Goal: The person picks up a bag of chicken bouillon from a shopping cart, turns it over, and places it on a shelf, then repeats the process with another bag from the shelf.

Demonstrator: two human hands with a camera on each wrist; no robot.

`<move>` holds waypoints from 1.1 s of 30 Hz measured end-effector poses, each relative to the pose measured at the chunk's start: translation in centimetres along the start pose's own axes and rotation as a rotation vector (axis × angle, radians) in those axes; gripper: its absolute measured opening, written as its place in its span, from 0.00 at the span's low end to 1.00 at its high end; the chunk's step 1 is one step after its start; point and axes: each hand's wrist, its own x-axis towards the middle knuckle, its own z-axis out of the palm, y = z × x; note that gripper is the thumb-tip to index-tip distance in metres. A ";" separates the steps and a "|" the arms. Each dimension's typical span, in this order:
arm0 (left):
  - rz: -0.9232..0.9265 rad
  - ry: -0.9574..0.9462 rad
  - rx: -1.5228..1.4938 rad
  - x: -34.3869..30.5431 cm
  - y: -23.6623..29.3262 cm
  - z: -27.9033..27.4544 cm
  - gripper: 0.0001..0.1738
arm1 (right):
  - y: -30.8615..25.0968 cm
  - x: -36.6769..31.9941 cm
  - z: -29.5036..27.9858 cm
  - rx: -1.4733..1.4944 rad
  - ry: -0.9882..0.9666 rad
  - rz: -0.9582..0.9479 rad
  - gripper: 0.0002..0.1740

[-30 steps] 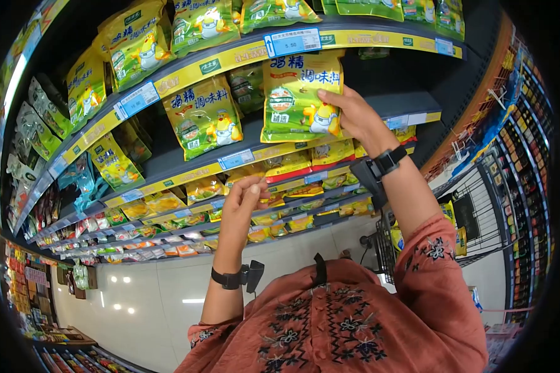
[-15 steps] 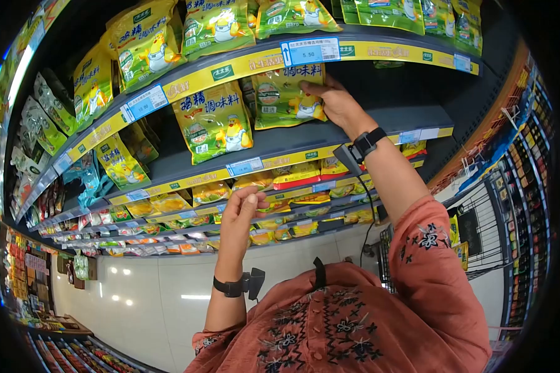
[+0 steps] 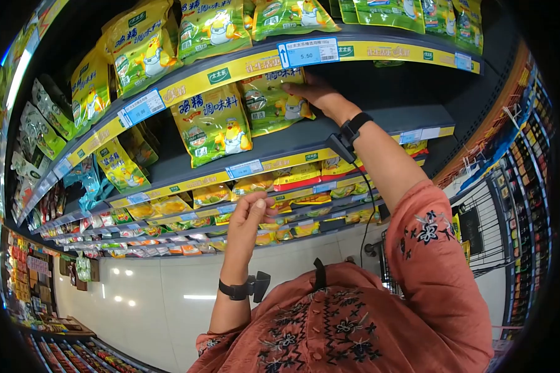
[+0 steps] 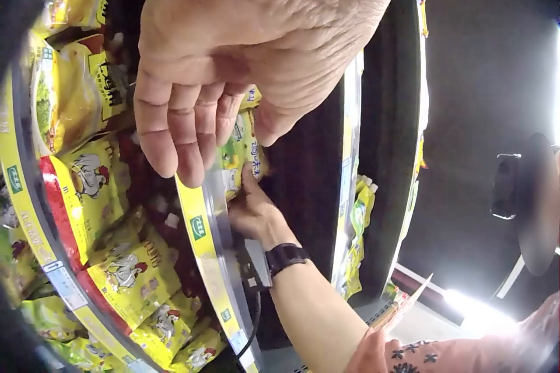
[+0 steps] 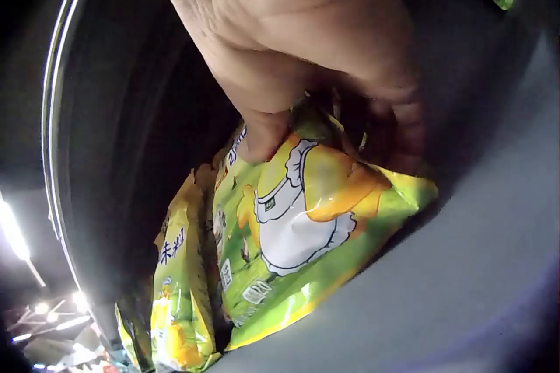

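Note:
My right hand (image 3: 325,99) grips the right edge of a yellow-green bag of chicken seasoning (image 3: 272,110), thumb on its front and fingers behind. In the right wrist view the bag (image 5: 293,216) stands tilted on the dark shelf board, its lower edge at the surface. Just left of it, a matching seasoning bag (image 3: 213,130) stands upright near the shelf's front edge. My left hand (image 3: 247,219) holds nothing and hangs with loosely curled fingers before the lower shelves. The left wrist view shows those fingers (image 4: 181,132) relaxed.
Above runs a shelf edge with a yellow strip and a price tag (image 3: 309,52), carrying more seasoning bags (image 3: 144,50). Lower shelves hold yellow bags (image 3: 295,176). A wire shopping cart (image 3: 488,227) stands at the right, and a cable (image 3: 371,202) hangs from the right wrist camera.
My right hand has carried the bag back and left, from in front of the shelf to a place beside the other bag. My left hand has barely moved.

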 end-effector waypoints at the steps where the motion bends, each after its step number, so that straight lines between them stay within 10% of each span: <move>1: -0.007 -0.007 0.006 0.0 -0.1 0.0 0.17 | 0.0 0.0 -0.1 -0.045 0.003 0.008 0.34; 15: -0.073 -0.089 -0.007 -0.7 -1.1 -0.1 0.17 | 2.4 -1.6 -0.9 -0.628 0.040 -0.048 0.51; 33: 0.044 0.017 0.099 1.4 0.4 -2.1 0.19 | 0.4 -4.2 -0.1 -0.610 0.055 0.066 0.42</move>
